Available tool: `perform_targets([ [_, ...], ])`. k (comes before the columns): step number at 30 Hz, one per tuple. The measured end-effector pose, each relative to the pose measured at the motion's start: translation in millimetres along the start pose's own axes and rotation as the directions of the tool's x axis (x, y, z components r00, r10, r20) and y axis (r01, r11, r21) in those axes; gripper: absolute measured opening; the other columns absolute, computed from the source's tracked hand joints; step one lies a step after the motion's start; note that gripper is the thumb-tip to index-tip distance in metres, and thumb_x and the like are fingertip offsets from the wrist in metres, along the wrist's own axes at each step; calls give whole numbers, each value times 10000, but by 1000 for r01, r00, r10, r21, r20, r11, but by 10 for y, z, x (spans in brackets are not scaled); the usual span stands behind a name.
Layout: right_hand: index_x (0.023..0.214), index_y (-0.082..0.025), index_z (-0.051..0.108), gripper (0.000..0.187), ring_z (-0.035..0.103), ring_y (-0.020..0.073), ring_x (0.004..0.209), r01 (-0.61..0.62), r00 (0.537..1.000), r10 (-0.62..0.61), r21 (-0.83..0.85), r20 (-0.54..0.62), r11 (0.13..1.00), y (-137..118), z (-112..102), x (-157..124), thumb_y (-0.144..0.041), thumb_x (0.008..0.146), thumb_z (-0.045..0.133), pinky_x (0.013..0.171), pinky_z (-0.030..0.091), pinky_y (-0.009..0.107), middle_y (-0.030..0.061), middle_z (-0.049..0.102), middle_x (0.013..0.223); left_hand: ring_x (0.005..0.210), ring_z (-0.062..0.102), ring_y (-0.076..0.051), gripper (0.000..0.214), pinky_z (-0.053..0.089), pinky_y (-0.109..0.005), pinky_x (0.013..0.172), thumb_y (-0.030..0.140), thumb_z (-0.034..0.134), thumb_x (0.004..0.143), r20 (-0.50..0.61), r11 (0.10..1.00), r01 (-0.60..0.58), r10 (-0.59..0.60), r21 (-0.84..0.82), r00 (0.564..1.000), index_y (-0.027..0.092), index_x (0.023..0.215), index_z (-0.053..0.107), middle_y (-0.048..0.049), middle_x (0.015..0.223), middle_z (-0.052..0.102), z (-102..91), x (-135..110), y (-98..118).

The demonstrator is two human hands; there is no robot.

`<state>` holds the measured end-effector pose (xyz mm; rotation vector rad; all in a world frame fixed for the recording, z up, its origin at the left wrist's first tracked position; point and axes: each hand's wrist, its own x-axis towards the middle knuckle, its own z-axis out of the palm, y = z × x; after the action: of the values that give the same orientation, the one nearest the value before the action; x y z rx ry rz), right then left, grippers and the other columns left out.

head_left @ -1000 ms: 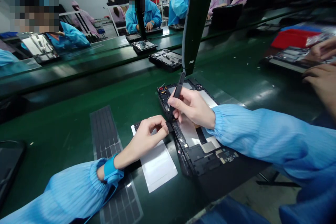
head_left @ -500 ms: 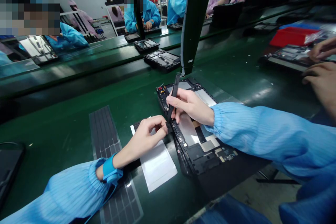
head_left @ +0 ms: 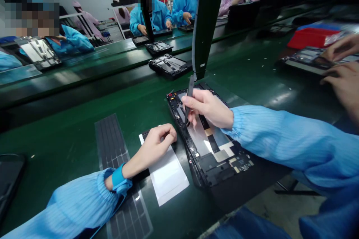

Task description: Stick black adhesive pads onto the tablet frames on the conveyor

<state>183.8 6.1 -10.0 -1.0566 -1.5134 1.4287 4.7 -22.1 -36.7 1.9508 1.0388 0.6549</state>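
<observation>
In my right hand (head_left: 206,106) I pinch dark tweezers (head_left: 188,102), tips down at the near-left edge of an opened tablet (head_left: 199,138). A small black piece (head_left: 185,126) seems to be at the tips, too dark to make out well. The tablet lies tilted on the bench, its inner plates and boards exposed. My left hand (head_left: 157,143) is closed, thumb against curled fingers, left of the tablet over white sheets of paper (head_left: 169,179). Nothing sticks out of its fingers, and their tips are partly hidden.
A clear sheet of dark strips (head_left: 112,138) lies under my left forearm. A dark upright post (head_left: 206,26) stands behind the tablet. Other opened tablets (head_left: 169,65) lie farther back. At right, a co-worker's hands (head_left: 343,67) work near a red bin (head_left: 312,38).
The tweezers have come away from my left fingers and shifted slightly right onto the tablet's edge. The black piece between the hands no longer shows at my left fingers.
</observation>
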Motion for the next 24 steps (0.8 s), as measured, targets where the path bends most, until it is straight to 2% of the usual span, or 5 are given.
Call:
perform_targets([
  [3,719,-152,404,230,501,81,328,-130,987,139,-120,74,984,14,-26,57,-299,856,516,313,405,164,-29,526,446,623,426,-123,102,346,-245,576,183,415,795,-169,992,-68,86,110,982,175,693,421,5,679,462,46,-13,-94],
  [7,744,-146,418,213,488,73,297,-102,991,119,-231,60,968,49,-27,158,-299,871,493,279,377,146,-32,527,442,797,483,-153,105,410,-275,669,147,462,797,-302,946,-253,307,205,903,191,824,371,-56,904,488,117,-57,-198],
  [11,771,-158,402,221,482,77,276,-65,994,86,-257,70,964,75,-39,211,-337,875,481,254,352,140,-41,522,434,880,484,-178,196,421,-316,722,64,479,768,-255,854,-407,493,325,832,193,852,358,-86,968,500,154,-93,-236],
  [14,772,-161,392,212,474,75,268,-54,994,76,-265,73,963,79,-50,215,-325,885,463,250,349,139,-44,518,430,863,484,-180,214,423,-329,724,40,486,750,-216,807,-467,560,362,800,191,840,364,-89,965,521,157,-101,-236],
  [24,769,-157,374,203,473,73,263,-58,991,88,-263,104,963,66,-66,237,-301,896,443,249,339,129,-45,515,420,904,481,-201,232,418,-375,772,9,479,722,-124,771,-510,590,381,798,190,822,374,-105,1037,563,133,-105,-206],
])
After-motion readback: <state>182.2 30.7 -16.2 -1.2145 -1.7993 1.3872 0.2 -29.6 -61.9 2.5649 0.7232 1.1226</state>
